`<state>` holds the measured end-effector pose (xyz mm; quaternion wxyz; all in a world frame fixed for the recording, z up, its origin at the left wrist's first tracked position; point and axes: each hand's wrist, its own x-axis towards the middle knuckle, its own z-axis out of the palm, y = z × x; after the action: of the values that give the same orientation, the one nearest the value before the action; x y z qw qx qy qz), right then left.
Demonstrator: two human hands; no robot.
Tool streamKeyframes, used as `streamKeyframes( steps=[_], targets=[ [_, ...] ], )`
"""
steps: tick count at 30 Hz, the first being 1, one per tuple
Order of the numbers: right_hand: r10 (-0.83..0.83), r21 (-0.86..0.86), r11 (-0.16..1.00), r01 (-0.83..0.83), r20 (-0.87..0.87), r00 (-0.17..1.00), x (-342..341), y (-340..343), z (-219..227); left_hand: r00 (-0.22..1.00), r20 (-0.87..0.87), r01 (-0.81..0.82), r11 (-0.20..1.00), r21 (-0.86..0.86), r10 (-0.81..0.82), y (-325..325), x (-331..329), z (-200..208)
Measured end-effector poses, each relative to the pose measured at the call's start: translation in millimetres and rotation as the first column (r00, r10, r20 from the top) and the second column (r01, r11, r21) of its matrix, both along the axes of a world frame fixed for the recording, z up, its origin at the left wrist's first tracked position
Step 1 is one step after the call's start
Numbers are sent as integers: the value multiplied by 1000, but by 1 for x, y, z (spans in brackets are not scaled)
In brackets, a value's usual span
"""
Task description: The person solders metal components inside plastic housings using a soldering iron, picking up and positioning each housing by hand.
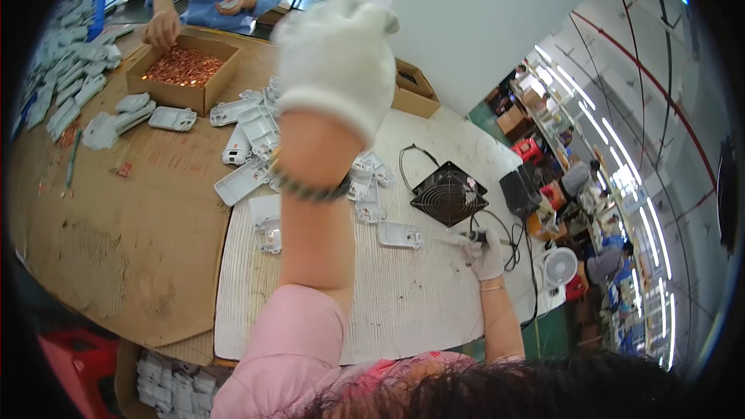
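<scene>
My left hand [337, 62], in a white glove, is raised high over the far part of the table. Its fingers bend away behind the back of the hand, so their grip is hidden. Below that forearm lie several grey-white plastic housings [260, 128], some partly covered by the arm. My right hand [486, 254], also gloved, is closed around the dark handle of what looks like a soldering iron [477, 237], low over the white board. A single open housing [400, 236] lies just left of its tip. Beyond it stands a square black fan [450, 194] with a round wire guard.
A cardboard box [206, 97] of copper-coloured small parts stands far left, with a co-worker's hand [163, 29] over it. Housings [74, 81] are heaped at the left edge. Black cables [516, 244] and a small white fan [559, 266] lie right. A red stool [77, 365] stands lower left.
</scene>
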<state>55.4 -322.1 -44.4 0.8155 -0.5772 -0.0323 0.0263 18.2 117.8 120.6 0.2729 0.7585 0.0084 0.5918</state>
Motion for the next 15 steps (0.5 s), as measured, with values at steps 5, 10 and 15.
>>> streamKeyframes(
  steps=[5,10,15],
  targets=[
    [-49,1,999,49,-59,997,0,-8,1,883,168,377,875,303,-438,16,-57,-1],
    [3,-39,999,-4,-25,1000,5,3,8,811,-59,574,771,277,-582,14,-58,-3],
    [-30,-6,1000,30,-10,1000,3,2,7,669,-222,743,637,204,-710,-4,-56,-5]
  ],
)
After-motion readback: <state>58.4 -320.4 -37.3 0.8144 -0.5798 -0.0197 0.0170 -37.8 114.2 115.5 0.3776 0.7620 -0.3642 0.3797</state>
